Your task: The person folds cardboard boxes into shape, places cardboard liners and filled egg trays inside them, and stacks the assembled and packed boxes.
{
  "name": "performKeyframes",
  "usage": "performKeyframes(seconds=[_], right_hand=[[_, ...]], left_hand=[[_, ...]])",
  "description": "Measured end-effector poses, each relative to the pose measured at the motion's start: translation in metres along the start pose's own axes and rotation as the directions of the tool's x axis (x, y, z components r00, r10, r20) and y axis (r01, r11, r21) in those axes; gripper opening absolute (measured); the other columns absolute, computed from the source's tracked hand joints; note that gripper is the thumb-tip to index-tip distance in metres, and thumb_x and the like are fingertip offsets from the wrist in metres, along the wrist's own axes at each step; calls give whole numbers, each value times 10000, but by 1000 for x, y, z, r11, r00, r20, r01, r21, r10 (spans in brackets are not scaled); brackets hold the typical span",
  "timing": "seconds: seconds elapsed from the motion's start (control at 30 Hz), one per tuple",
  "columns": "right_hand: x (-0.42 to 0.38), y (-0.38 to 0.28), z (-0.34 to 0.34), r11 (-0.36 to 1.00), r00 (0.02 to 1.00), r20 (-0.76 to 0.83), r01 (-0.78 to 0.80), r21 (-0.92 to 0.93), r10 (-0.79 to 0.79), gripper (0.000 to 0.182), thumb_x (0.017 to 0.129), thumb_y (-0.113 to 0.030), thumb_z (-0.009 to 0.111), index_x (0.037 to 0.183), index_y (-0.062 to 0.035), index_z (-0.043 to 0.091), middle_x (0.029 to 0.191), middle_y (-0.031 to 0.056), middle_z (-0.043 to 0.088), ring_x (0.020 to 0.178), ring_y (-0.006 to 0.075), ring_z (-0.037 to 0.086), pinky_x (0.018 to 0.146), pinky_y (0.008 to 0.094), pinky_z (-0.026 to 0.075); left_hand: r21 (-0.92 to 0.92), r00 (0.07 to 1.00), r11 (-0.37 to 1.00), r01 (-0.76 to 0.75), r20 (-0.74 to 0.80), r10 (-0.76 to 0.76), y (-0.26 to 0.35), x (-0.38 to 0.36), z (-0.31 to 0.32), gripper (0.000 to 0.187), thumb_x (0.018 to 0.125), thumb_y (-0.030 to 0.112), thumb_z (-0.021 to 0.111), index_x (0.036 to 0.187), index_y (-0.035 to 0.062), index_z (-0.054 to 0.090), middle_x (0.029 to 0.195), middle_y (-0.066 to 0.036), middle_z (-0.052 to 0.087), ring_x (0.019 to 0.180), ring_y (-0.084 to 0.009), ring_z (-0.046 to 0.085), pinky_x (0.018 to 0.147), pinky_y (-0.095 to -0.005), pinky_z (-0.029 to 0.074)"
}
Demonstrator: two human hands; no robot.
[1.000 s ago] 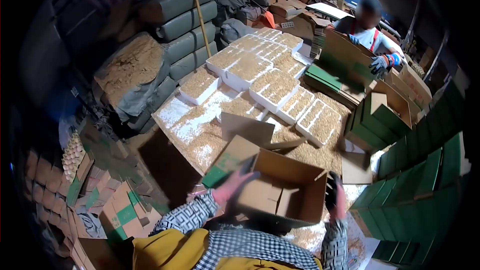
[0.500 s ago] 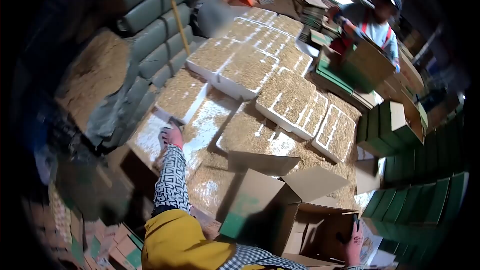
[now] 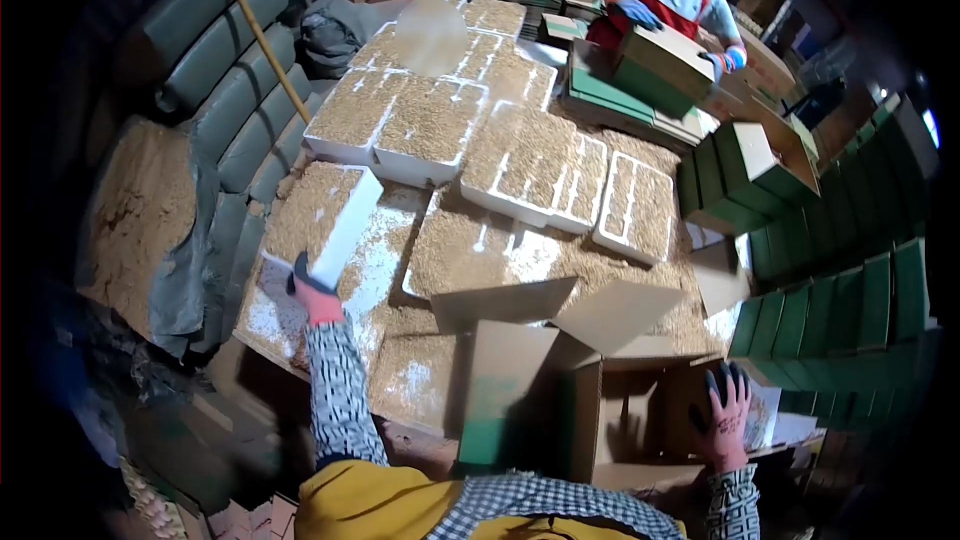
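Note:
My left hand (image 3: 316,298), in a pink glove with dark fingertips, is closed at the near edge of a white tray (image 3: 348,230) filled with tan grain-like material; some fingers are hidden against the tray. On the right, my right hand (image 3: 727,415), in a matching glove, rests with spread fingers against the right wall of an open cardboard box (image 3: 640,470). The box's flaps stand out, and its inside shows brown cardboard pieces. More filled white trays (image 3: 430,120) stand together beyond my left hand.
Grey sacks (image 3: 225,70) and a wooden pole (image 3: 262,40) line the left. A co-worker in red overalls (image 3: 665,5) handles a green-and-brown box (image 3: 665,68) at the back right. Green cartons (image 3: 850,310) are stacked on the right. Loose grain covers parts of the work surface.
The view has shifted. My left hand has closed in on the tray's near edge. My right hand's fingers have spread at the box wall. The co-worker's box has turned and lowered.

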State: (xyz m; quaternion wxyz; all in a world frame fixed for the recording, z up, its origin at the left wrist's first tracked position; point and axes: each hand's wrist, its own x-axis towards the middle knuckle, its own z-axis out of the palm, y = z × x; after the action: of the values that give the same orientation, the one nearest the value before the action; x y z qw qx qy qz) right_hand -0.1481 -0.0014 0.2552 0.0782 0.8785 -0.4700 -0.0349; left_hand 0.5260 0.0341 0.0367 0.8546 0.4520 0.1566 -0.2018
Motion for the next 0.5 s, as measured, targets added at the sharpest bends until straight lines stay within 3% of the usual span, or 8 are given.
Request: performKeyframes(seconds=[0.03, 0.13, 0.23, 0.27, 0.33, 0.43, 0.47, 0.5], right_hand=[[-1, 1, -2, 994, 999, -3, 52, 96, -51, 651, 687, -206, 702, 1279, -46, 482, 1310, 203, 446, 1224, 396, 398, 1022, 504, 326], [-10, 11, 12, 942, 995, -35, 97, 322, -91, 549, 702, -197, 697, 1205, -35, 547, 1100, 140, 603, 1008, 304, 581, 911, 423, 433], [-10, 23, 20, 874, 997, -12, 67, 481, -70, 572, 717, -219, 706, 1235, -42, 541, 1031, 143, 630, 872, 311, 604, 802, 381, 473], [-10, 28, 24, 825, 999, -19, 39, 564, -34, 583, 713, -221, 714, 1239, -37, 542, 1046, 154, 635, 870, 294, 616, 790, 357, 481], [-20, 44, 70, 433, 958, -215, 115, 894, 190, 616, 757, -291, 707, 1286, -42, 513, 1140, 142, 620, 928, 215, 617, 801, 324, 479], [-16, 48, 32, -237, 988, -41, 76, 968, 148, 583, 955, -419, 414, 1401, -48, 365, 1286, 139, 511, 1148, 231, 526, 889, 341, 481], [-19, 39, 2, -506, 983, 87, 5, 863, 159, 580, 976, -418, 347, 1397, -18, 359, 1314, 154, 492, 1171, 249, 512, 935, 351, 456], [-19, 51, 22, -99, 982, -64, 83, 992, 177, 562, 962, -358, 404, 1399, -9, 351, 1328, 158, 483, 1183, 253, 504, 966, 355, 432]], left_hand=[[-27, 974, 999, 30, 226, -23, 7, -39, -9, 350, 806, 256, 634, 1057, 16, 597, 1028, -126, 628, 904, -300, 625, 769, -417, 516], [32, 960, 999, -3, 281, -6, 15, -147, -29, 389, 875, 213, 529, 1219, 30, 536, 1190, -123, 580, 1064, -280, 579, 918, -404, 468], [8, 821, 956, 293, 510, -256, 25, -240, -26, 472, 861, 181, 535, 1311, 66, 449, 1263, -120, 529, 1121, -271, 540, 941, -420, 458], [59, 849, 987, 149, 504, -158, 17, -273, -23, 458, 855, 174, 542, 1293, 68, 461, 1250, -118, 535, 1093, -258, 550, 933, -413, 460], [182, 779, 943, 280, 531, -334, 17, -356, 4, 348, 861, 208, 559, 1163, 34, 562, 1128, -115, 597, 1028, -231, 576, 934, -369, 453], [426, 596, 903, 56, 711, -372, -18, -423, 14, 308, 919, 219, 482, 1158, 57, 591, 1197, -109, 567, 1075, -228, 566, 973, -358, 433], [332, 433, 798, -503, 896, -100, -36, -437, 6, 298, 950, 200, 447, 1157, 49, 599, 1227, -111, 546, 1091, -234, 556, 998, -359, 409], [392, 416, 746, -538, 893, -169, -36, -459, 16, 313, 961, 199, 432, 1196, 45, 571, 1257, -122, 530, 1118, -238, 542, 1012, -361, 397]])
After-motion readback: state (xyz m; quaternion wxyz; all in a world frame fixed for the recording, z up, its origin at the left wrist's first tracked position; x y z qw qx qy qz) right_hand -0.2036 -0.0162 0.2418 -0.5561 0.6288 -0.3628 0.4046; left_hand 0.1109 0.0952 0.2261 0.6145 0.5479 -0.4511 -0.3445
